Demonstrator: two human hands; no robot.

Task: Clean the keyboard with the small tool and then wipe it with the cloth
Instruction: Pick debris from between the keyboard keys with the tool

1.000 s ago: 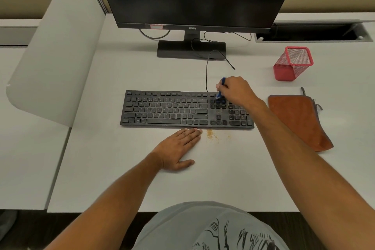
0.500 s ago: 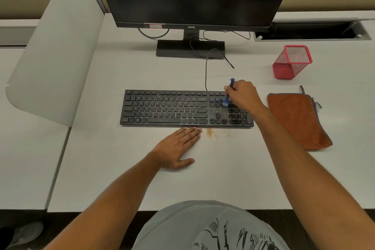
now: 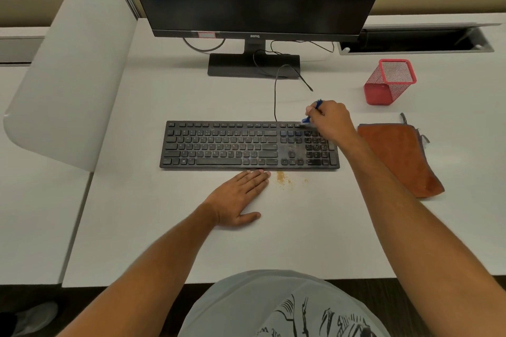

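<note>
Brushing step: the right hand [image 3: 330, 120] pinches the small blue tool [image 3: 312, 113] at the keyboard [image 3: 232, 145] top edge, left hand [image 3: 241, 198] flat on the desk [image 3: 164, 241]; next, probably, sweeping remaining keys before the cloth [image 3: 399, 156].

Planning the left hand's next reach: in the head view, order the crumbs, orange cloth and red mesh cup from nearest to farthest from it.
From the left hand:
1. Crumbs, just right of its fingertips.
2. Orange cloth, right of the keyboard.
3. Red mesh cup, far right, behind the cloth.

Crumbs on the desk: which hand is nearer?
Left. The left hand lies flat on the desk, fingertips just left of the crumbs. The right hand holds the brush at the keyboard's far edge.
</note>
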